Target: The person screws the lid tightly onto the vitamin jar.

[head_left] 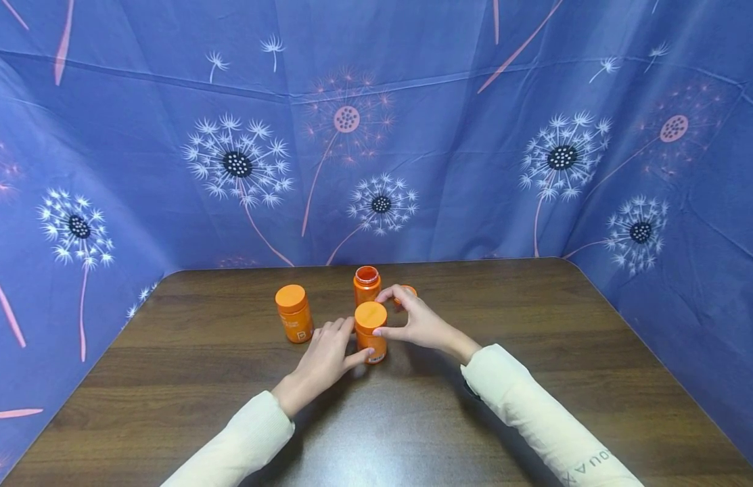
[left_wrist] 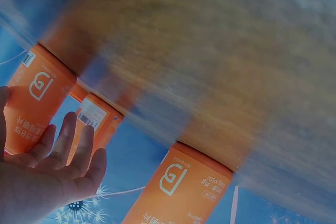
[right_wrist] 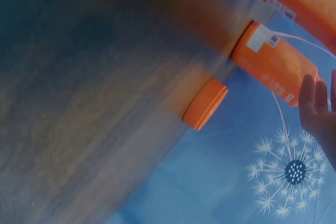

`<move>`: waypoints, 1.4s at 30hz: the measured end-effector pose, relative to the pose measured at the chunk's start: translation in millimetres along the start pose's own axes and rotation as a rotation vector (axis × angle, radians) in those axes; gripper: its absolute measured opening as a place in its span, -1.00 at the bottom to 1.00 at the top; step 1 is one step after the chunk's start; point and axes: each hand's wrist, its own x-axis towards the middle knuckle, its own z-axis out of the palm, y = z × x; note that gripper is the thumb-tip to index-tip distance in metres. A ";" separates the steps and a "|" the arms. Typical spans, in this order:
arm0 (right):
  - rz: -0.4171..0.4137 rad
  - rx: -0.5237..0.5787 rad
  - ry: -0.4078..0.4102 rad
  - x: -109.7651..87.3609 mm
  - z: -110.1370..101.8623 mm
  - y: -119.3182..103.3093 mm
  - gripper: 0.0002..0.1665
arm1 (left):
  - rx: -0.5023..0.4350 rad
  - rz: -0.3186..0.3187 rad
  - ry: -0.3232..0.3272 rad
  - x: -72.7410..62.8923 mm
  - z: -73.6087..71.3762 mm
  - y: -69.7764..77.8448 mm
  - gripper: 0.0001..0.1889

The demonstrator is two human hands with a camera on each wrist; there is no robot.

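Note:
A capped orange bottle (head_left: 377,343) stands upright at the middle of the table, between both hands. My left hand (head_left: 325,353) holds its body, thumb in front and fingers along the left side; in the left wrist view the bottle's printed label (left_wrist: 40,87) faces the camera. From the right, my right hand (head_left: 423,326) pinches around the lid (head_left: 371,315) with thumb and curved index finger. Right behind stands an uncapped orange bottle (head_left: 367,287), its mouth facing up. A loose orange cap (right_wrist: 206,104) lies on the table, partly hidden behind my right hand in the head view.
Another capped orange bottle (head_left: 294,316) stands to the left of my left hand. The brown wooden table (head_left: 534,325) meets a blue curtain (head_left: 449,169) with a dandelion print at its back and sides.

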 end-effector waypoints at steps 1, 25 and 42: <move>0.007 0.005 0.001 -0.2 0.9 -0.3 -0.44 | 0.003 0.002 0.003 0.1 0.2 -0.1 -0.52; -0.040 -0.034 -0.116 2.9 -17.2 0.0 -0.32 | 0.020 0.007 0.018 0.4 1.9 -0.4 -0.51; -0.047 -0.043 -0.217 6.9 -22.7 -2.5 -0.41 | 0.024 0.002 0.010 0.0 2.1 -0.2 -0.50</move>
